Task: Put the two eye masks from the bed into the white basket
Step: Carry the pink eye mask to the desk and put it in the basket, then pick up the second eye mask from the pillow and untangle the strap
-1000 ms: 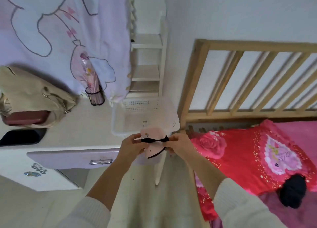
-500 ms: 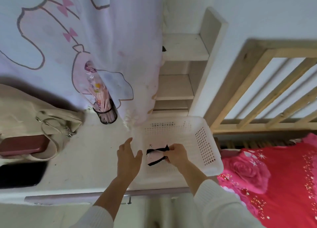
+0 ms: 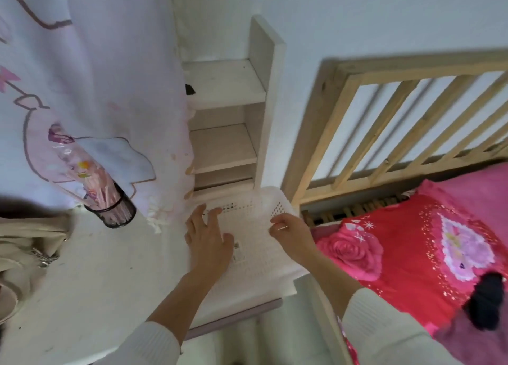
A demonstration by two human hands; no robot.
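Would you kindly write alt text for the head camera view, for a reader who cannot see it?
Two bare hands, the left hand spread open and the right hand loosely curled, hover over a white basket on a pale desk. A red floral pillow and a black eye mask lie on the bed at right.

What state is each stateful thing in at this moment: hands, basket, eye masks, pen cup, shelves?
left hand: open, fingers spread over the basket, holding nothing.
right hand: fingers curled at the basket's right rim; grip contents not discernible.
white basket: upright on the desk, top open.
pink eye mask: not visible.
black eye mask: on the bed.
pen cup: tilted, full.
shelves: nearly bare.
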